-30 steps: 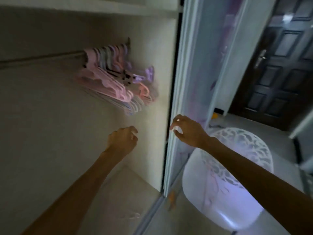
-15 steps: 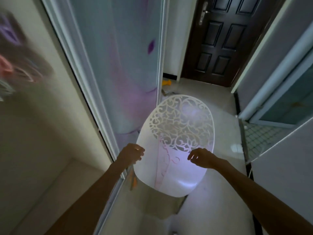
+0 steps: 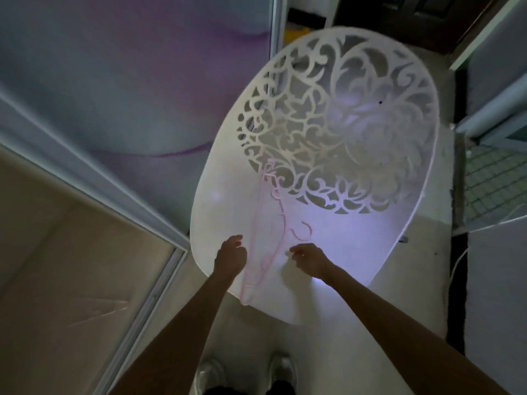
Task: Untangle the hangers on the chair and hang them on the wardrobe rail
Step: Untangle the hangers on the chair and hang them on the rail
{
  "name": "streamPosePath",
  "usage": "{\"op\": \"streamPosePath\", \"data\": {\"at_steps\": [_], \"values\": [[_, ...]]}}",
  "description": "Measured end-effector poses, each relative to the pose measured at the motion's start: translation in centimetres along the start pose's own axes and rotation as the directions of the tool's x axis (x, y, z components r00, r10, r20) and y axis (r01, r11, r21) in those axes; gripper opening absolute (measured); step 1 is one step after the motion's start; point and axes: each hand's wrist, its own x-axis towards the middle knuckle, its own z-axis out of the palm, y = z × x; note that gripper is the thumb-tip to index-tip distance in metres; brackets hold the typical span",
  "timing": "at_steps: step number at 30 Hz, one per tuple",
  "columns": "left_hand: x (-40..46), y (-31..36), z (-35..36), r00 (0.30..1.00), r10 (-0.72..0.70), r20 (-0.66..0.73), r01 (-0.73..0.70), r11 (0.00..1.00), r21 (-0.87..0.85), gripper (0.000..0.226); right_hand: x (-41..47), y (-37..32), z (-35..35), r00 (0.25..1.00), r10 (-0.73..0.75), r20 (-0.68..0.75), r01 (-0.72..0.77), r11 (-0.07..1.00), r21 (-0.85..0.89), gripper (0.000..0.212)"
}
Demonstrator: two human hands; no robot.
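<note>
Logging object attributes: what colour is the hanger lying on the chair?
Pale pink hanger, on the white chair; head view.

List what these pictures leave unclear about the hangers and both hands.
- Pink hangers, head view: pale against the glaring white chair, so their count and tangle are unreadable.
- Left hand: fingers curl away; contact with the hangers cannot be told.
- Right hand: fingertips blurred; grip uncertain.
- Wardrobe rail: outside the frame.

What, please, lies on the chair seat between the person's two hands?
In the head view, the pale pink hanger lies on the white chair between the left hand and the right hand; neither hand clearly grips it.
</note>
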Motion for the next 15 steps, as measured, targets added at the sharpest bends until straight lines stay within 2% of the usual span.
{"op": "streamPosePath", "data": {"at_steps": [3,5,6,9,12,15], "values": [[2.6,-2.5,3.0,0.998,-0.047,0.045,0.048,0.999,-0.002,0.043,4.6,0.5,3.6,0.988,0.148,-0.032,-0.123,0.909,0.397,0.040],[3.4,-3.2,4.1,1.000,-0.025,0.012,0.025,0.999,0.024,0.042,6.2,0.6,4.9,0.971,0.214,-0.106,-0.122,0.826,0.550,0.023],[3.7,-3.7,4.4,1.000,-0.009,-0.012,0.009,0.999,0.044,0.040,6.8,0.3,5.3,0.965,0.233,-0.121,-0.123,0.810,0.573,0.012],[3.8,-4.2,4.3,0.999,0.046,-0.007,-0.045,0.993,0.109,0.032,7.3,0.0,5.0,0.956,0.270,-0.112,-0.154,0.790,0.593,0.030],[3.5,-4.5,3.4,0.992,-0.026,0.124,0.026,1.000,0.007,0.027,6.4,0.1,4.5,0.968,0.251,-0.025,-0.206,0.843,0.496,0.030],[1.9,-4.7,2.5,0.977,-0.086,0.197,0.089,0.996,-0.006,0.036,3.7,-1.1,4.3,0.990,0.125,0.059,-0.138,0.875,0.465,0.018]]}}
